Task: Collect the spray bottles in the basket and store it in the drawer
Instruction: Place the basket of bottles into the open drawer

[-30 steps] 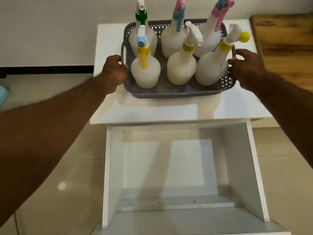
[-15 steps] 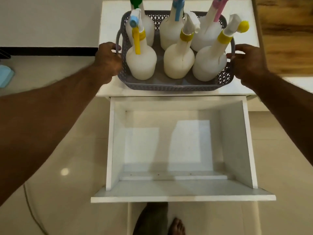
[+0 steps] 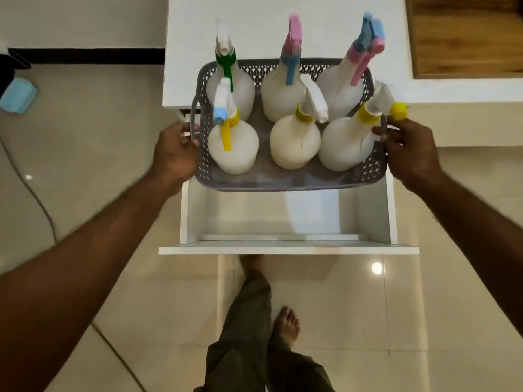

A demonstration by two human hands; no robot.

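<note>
A grey perforated basket [image 3: 285,183] holds several white spray bottles [image 3: 294,144] with coloured triggers, all upright. I carry it off the white table top, above the back half of the open white drawer [image 3: 288,247]. My left hand [image 3: 177,154] grips the basket's left handle. At the right handle, my right hand [image 3: 407,149] holds on, just below a yellow nozzle. The drawer's floor shows bare in front of the basket.
The white table top [image 3: 283,29] lies behind the basket. A wooden surface [image 3: 467,35] is at the upper right. A blue object [image 3: 18,96] and a cable [image 3: 36,199] lie on the tiled floor at left. My legs and bare foot [image 3: 285,325] stand before the drawer.
Both hands have pulled the basket off the table top towards me, and it now hangs over the open drawer. My view has tilted further down.
</note>
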